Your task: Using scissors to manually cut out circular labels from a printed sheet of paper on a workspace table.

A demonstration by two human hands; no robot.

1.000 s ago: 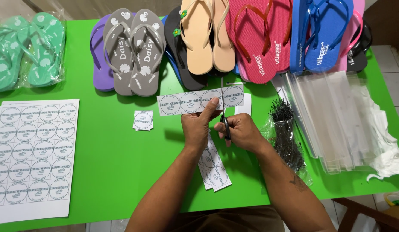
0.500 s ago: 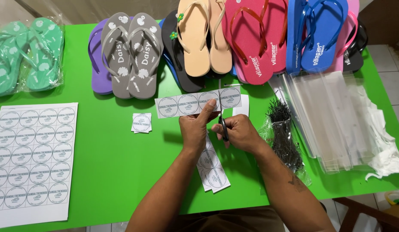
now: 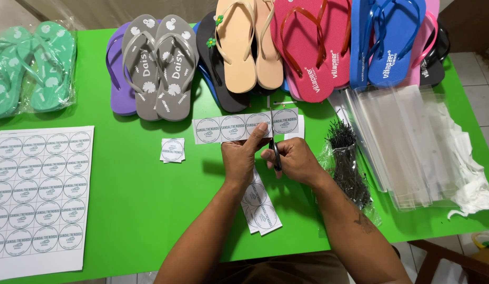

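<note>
Green table (image 3: 139, 173): left hand (image 3: 240, 160) pinches sticker strip (image 3: 244, 126); right hand (image 3: 294, 160) hides scissors (image 3: 276, 155).

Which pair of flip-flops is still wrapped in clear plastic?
The green pair at the far left of the table; the other pairs lie bare, without any wrapping.

The scissors (image 3: 275, 152) in the right hand (image 3: 293, 160) were up across the label strip (image 3: 247, 127) 1.0 s ago, between the last 2 round labels. Now the blades are lower, below the strip edge. The left hand (image 3: 242, 158) thumb now presses on the strip.
</note>
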